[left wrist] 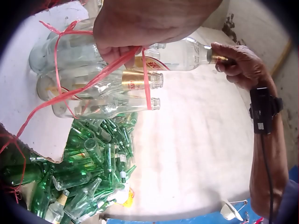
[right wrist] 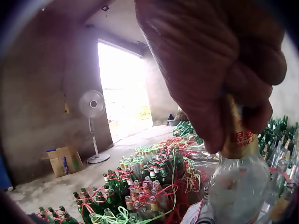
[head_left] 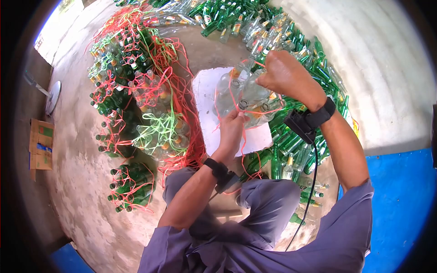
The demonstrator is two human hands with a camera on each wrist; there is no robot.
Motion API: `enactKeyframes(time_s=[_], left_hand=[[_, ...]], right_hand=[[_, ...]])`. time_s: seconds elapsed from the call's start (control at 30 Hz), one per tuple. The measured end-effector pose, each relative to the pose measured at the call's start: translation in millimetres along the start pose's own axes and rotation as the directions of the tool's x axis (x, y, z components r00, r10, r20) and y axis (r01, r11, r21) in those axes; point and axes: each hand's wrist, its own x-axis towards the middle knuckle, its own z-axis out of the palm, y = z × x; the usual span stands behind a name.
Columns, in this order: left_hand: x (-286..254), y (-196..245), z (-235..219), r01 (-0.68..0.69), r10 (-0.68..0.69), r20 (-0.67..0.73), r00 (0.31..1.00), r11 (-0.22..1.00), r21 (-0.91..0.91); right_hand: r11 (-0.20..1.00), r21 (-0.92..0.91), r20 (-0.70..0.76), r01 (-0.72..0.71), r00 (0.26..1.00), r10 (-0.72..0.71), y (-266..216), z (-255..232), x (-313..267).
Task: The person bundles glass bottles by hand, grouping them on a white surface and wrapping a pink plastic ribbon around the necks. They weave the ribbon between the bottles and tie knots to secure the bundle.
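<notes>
Several clear bottles stand grouped on a white board, with pink string around them. The left hand is at the near side of the group; in the left wrist view that hand pinches the string beside the bottle necks. The right hand is raised at the far right of the group. In the right wrist view the right hand grips the gold-labelled neck of a clear bottle, and the left wrist view shows this bottle drawn out past the other necks.
Tied bundles of bottles stand at the left, beside a heap of pink string. Loose green bottles lie piled behind and right of the board. A cardboard box and a standing fan are farther off.
</notes>
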Motion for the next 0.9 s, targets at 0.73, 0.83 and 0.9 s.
enactKeyframes(time_s=[0.73,0.83,0.9], left_hand=[[1,1,-2,0.015,-0.015,0.004,1.000,1.000,0.025],[1,1,-2,0.017,-0.017,0.013,1.000,0.999,0.043],[2,1,0,0.018,-0.018,0.018,1.000,1.000,0.012]], right_hand=[[1.000,0.001,-0.040,-0.012,0.999,0.012,8,4,-6],[0.989,0.042,-0.012,-0.145,0.989,0.145,11,0,-8],[0.993,0.006,-0.029,-0.119,0.992,0.120,9,-1,-8]])
